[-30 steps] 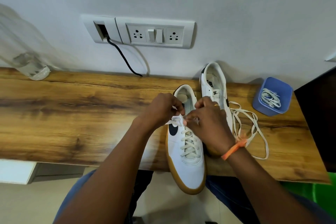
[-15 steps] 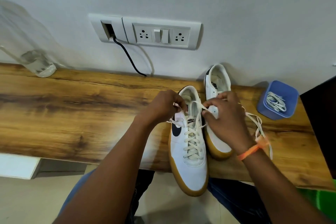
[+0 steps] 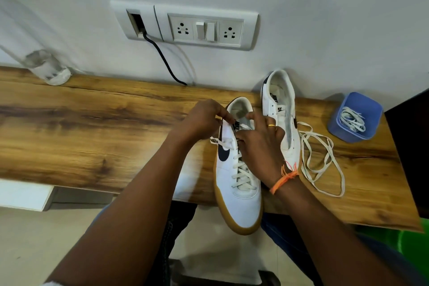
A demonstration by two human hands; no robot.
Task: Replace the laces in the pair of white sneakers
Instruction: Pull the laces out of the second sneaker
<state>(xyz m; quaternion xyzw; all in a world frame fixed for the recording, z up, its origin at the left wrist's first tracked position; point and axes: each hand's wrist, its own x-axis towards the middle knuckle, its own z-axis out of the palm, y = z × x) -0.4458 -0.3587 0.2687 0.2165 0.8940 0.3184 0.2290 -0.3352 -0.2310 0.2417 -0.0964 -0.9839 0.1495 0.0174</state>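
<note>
Change: right hand (image 3: 258, 144) has returned from the side, meeting the left hand (image 3: 204, 119) at the shoe (image 3: 236, 183) collar.
Hands: both pinching lace (image 3: 224, 143) ends.
Meaning: likely tying off.

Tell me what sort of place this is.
Probably a room in a home or hostel: a wooden wall-mounted desk under a white socket and switch panel, a tiled floor below, and a glass by the wall.
</note>
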